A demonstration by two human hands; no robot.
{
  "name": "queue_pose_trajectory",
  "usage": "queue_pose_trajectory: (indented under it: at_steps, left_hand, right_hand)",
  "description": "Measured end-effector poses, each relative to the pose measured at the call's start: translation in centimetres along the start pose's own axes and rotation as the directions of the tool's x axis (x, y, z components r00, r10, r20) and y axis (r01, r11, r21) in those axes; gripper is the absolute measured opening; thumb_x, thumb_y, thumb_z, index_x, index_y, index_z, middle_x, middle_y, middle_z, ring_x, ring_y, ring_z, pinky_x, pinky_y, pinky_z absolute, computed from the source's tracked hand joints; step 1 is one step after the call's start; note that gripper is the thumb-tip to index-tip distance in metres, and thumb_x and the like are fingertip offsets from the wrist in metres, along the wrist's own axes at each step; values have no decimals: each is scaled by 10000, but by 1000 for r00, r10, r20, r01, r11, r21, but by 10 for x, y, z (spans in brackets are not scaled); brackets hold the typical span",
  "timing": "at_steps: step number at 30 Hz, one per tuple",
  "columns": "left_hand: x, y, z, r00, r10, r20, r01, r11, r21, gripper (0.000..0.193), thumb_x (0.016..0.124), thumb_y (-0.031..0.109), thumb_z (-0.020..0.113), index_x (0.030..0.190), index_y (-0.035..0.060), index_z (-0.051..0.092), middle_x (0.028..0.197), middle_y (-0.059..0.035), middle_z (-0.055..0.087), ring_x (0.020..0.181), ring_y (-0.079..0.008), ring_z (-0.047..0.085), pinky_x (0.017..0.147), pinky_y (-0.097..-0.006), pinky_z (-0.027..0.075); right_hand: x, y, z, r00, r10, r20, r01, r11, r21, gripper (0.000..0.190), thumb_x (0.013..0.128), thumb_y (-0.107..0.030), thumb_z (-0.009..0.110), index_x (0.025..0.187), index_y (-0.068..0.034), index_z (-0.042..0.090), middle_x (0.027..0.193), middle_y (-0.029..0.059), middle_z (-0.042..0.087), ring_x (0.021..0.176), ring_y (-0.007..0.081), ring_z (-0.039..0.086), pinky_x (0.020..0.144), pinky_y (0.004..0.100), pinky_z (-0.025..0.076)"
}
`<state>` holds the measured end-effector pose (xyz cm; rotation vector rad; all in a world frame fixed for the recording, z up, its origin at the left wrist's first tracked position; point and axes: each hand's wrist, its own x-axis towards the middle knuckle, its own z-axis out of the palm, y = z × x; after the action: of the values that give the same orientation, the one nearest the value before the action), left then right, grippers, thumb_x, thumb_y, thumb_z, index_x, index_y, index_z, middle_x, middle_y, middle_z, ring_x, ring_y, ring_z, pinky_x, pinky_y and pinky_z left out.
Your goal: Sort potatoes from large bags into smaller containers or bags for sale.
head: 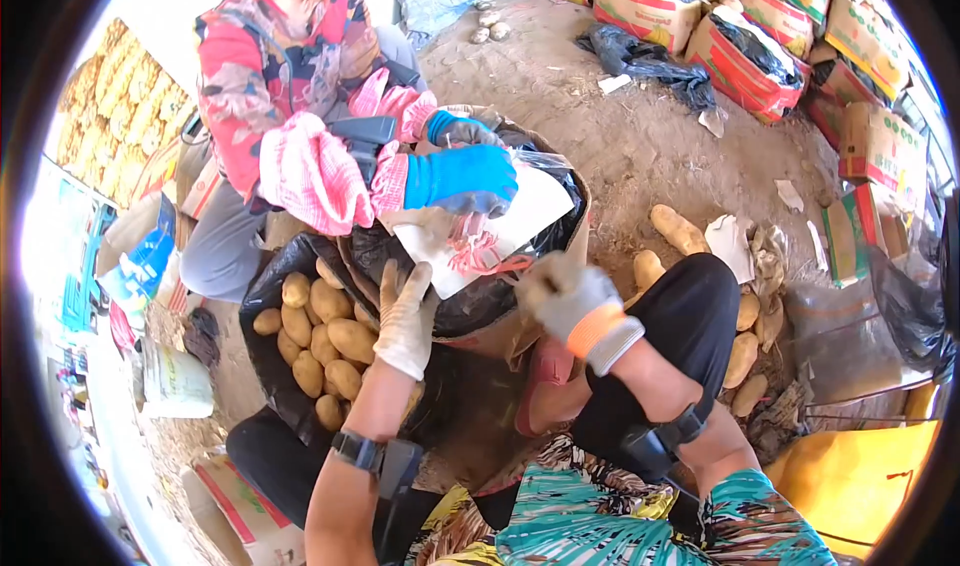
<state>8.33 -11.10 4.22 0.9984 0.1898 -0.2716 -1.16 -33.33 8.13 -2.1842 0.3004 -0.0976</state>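
Before me stands a cardboard box (551, 299) lined with black plastic, a white sheet (536, 209) over its top. My left hand (405, 318), in a pale glove, rests at the box's near left edge, thumb and fingers apart. My right hand (574, 299), in a grey glove with an orange band, is blurred at the near right edge, beside pink-red string (480, 254) lying on the sheet; whether it holds the string's end I cannot tell. Across the box, a co-worker's blue-gloved hands (465, 179) are over the sheet. Potatoes (326, 333) fill a black-lined container at the left.
Loose potatoes (677, 230) lie on the dirt floor by my right knee. Filled banana boxes (750, 63) are stacked at the upper right. A whitish bucket (176, 378) stands at the left; a yellow container (855, 483) is at the lower right. The co-worker crouches opposite.
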Motion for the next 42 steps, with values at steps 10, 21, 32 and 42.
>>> queue_pose_trajectory:
  at_steps: [10,21,32,42]
  left_hand:
    - [10,-21,35,997,-59,58,52,993,110,747,844,-39,750,1461,159,377,1334,-72,570,1203,-247,590,998,-447,523]
    - [44,-59,14,997,13,72,-32,961,276,639,818,-60,704,1369,70,408,1217,-113,618,1039,-214,624,908,-384,549]
    - [2,-43,34,1000,4,11,-9,884,468,590,846,-43,629,1385,87,425,1192,-99,623,984,-206,664,734,-334,608]
    - [-16,-52,40,1000,6,-4,-4,909,417,435,876,-16,625,1295,64,540,1106,-73,673,852,-175,680,697,-282,593]
  right_hand:
    - [41,34,21,946,261,191,-318,641,698,508,859,-219,768,1261,62,635,1052,140,727,868,197,702,766,321,561]
    - [58,29,26,954,278,110,-293,794,532,222,849,-204,801,936,-39,680,754,20,657,560,96,541,514,270,440]
    - [46,42,21,973,82,215,-144,945,293,138,871,-154,726,947,-42,694,807,41,687,604,116,600,560,313,512]
    - [52,44,18,940,277,201,-338,842,421,114,835,-43,700,929,-48,635,736,40,655,499,123,573,419,292,420]
